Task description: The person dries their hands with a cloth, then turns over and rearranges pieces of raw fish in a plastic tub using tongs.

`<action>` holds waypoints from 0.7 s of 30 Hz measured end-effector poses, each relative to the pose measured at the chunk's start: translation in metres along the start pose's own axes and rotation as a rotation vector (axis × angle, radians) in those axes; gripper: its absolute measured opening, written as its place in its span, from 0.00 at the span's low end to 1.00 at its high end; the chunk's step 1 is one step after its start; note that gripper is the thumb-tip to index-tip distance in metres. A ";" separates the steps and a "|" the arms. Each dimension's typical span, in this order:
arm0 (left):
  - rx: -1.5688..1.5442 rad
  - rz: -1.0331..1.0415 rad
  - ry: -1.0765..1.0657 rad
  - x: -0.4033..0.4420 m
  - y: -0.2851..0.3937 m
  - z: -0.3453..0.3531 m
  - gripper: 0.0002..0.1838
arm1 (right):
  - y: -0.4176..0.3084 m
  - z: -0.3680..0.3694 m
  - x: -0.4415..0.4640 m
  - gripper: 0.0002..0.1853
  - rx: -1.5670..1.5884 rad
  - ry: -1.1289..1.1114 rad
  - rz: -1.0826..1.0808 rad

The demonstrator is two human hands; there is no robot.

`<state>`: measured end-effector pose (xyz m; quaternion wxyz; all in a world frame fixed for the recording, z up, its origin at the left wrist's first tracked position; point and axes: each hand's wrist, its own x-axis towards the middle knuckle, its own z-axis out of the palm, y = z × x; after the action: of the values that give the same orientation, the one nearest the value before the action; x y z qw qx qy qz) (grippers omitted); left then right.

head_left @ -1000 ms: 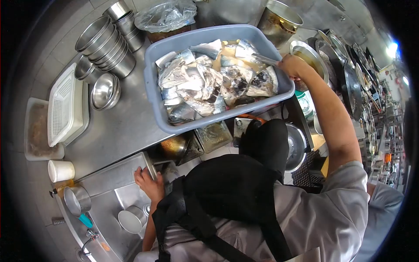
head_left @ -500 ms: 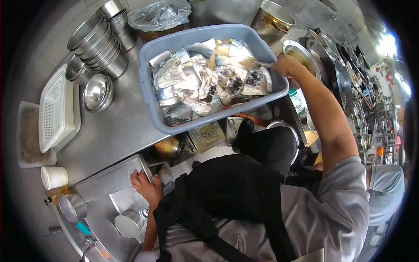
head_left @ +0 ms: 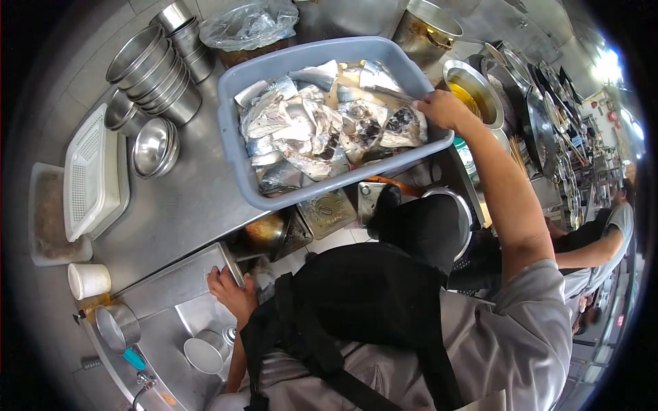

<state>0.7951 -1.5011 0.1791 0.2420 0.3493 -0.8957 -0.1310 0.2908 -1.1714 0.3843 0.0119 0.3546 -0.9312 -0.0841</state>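
Observation:
A grey plastic tub [head_left: 229,147] on the steel counter holds pieces of raw fish [head_left: 291,123], some cut up, in cloudy brownish liquid. At the tub's right end, my right hand [head_left: 444,109] is closed on a slim metal utensil [head_left: 394,92] that slants in over the fish. Its full shape cannot be made out. My left hand [head_left: 233,293] is down at the near side, with its fingers curled over the metal rim of the sink [head_left: 229,264].
Stacked steel pots [head_left: 154,75], steel bowls [head_left: 154,147] and a white perforated basket [head_left: 89,175] stand left. A metal bowl with yellow liquid [head_left: 476,92] is right of the tub. A saucepan [head_left: 116,325] sits by the sink. Another person [head_left: 600,250] is at the right.
My right hand has shifted slightly left over the tub's rim, and the utensil lies farther in over the fish. My left hand stays on the sink rim. The other person has moved into fuller view.

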 end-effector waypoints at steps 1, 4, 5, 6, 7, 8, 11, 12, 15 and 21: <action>-0.006 -0.014 -0.018 0.000 0.002 -0.001 0.30 | -0.006 -0.009 0.000 0.28 0.001 0.002 0.000; -0.026 -0.027 -0.032 0.000 0.002 -0.001 0.29 | -0.018 -0.029 0.008 0.24 -0.027 -0.158 0.264; -0.039 -0.022 -0.031 0.000 0.002 -0.001 0.29 | -0.017 -0.029 0.015 0.23 -0.054 -0.148 0.245; -0.037 -0.026 -0.029 -0.001 0.003 -0.001 0.29 | -0.021 -0.033 0.018 0.23 -0.082 -0.136 0.225; -0.010 -0.028 -0.014 0.000 0.004 -0.001 0.30 | -0.028 -0.037 0.020 0.23 -0.082 -0.135 0.221; 0.017 -0.031 0.002 0.000 0.005 -0.001 0.30 | -0.036 -0.041 0.023 0.23 -0.108 -0.168 0.171; 0.002 -0.048 -0.014 0.000 0.004 0.000 0.30 | -0.053 -0.035 0.037 0.21 -0.109 -0.156 0.113; 0.004 -0.052 -0.012 0.001 0.005 -0.001 0.30 | -0.061 -0.036 0.042 0.19 -0.084 -0.114 0.111; 0.013 -0.057 -0.021 0.000 0.006 -0.001 0.30 | -0.076 -0.043 0.059 0.15 -0.230 -0.104 0.029; 0.022 -0.040 -0.009 0.000 0.006 -0.002 0.30 | -0.096 -0.051 0.086 0.15 -0.286 -0.080 0.072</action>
<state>0.7924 -1.4974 0.1830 0.2313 0.3690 -0.8911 -0.1277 0.2941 -1.3067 0.4155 0.0282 0.3119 -0.9215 -0.2295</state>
